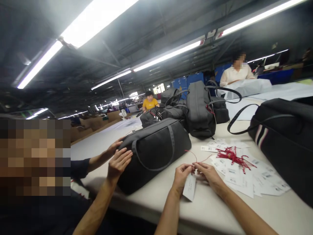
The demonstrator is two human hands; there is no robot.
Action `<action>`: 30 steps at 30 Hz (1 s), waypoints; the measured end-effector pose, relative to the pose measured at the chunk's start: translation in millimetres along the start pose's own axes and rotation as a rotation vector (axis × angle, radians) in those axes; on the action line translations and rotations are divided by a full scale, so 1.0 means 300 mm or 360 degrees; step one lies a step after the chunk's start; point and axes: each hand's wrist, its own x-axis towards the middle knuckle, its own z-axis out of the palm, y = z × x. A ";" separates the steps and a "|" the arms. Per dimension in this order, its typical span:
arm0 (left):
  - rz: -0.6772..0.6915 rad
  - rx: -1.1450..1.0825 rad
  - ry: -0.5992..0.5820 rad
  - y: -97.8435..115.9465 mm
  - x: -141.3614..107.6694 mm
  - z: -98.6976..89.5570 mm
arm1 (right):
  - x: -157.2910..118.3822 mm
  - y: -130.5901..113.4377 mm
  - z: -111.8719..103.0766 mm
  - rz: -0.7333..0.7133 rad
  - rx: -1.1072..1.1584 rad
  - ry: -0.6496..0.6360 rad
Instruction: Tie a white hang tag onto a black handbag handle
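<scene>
Left hand [181, 178], right hand [209, 174] pinching red cord [195, 156], illegibly printed white tag [189, 189]

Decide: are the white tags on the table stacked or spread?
Spread: the white tags overlap in a loose fan around the red cords.

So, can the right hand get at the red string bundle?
Likely yes: the red string bundle lies on the white tags just beyond the right hand, with nothing upright between. But that hand is pinching a thin red cord with the left hand, so it would probably have to let go first.
</scene>
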 end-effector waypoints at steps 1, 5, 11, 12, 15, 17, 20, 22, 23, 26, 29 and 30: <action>0.0020 0.0021 0.0067 0.003 -0.020 0.000 | 0.001 -0.006 -0.007 -0.0007 0.0031 0.0019; 0.0441 0.0539 0.0350 0.117 -0.123 0.010 | 0.021 -0.019 -0.029 -0.0065 0.0175 0.0096; 0.1575 0.1898 0.0339 0.502 -0.010 0.077 | 0.052 -0.011 -0.028 -0.0053 0.0316 0.0081; 0.1569 0.2142 0.0354 0.550 0.053 0.084 | 0.051 -0.010 -0.026 -0.0033 0.0322 0.0075; 0.1247 0.2745 0.0476 0.640 0.250 0.082 | 0.041 -0.013 -0.023 0.0029 0.0310 0.0050; 0.0922 0.2943 0.0482 0.666 0.355 0.059 | 0.033 -0.017 -0.023 0.0051 0.0298 0.0039; 0.0635 0.2970 0.0415 0.686 0.447 -0.003 | 0.032 -0.019 -0.028 0.0028 0.0299 0.0047; 0.0649 0.2936 0.0365 0.694 0.468 -0.053 | 0.038 -0.018 -0.033 0.0004 0.0313 0.0066; 0.0687 0.2921 0.0339 0.695 0.469 -0.077 | 0.043 -0.018 -0.036 -0.0006 0.0326 0.0077; 0.0867 0.2853 0.0285 0.684 0.446 -0.126 | 0.055 -0.017 -0.040 -0.0021 0.0378 0.0090; 0.1031 0.2750 0.0261 0.665 0.410 -0.139 | 0.062 -0.019 -0.050 -0.0017 0.0416 0.0077; 0.1074 0.2710 0.0248 0.662 0.397 -0.139 | 0.064 -0.021 -0.059 -0.0013 0.0417 0.0070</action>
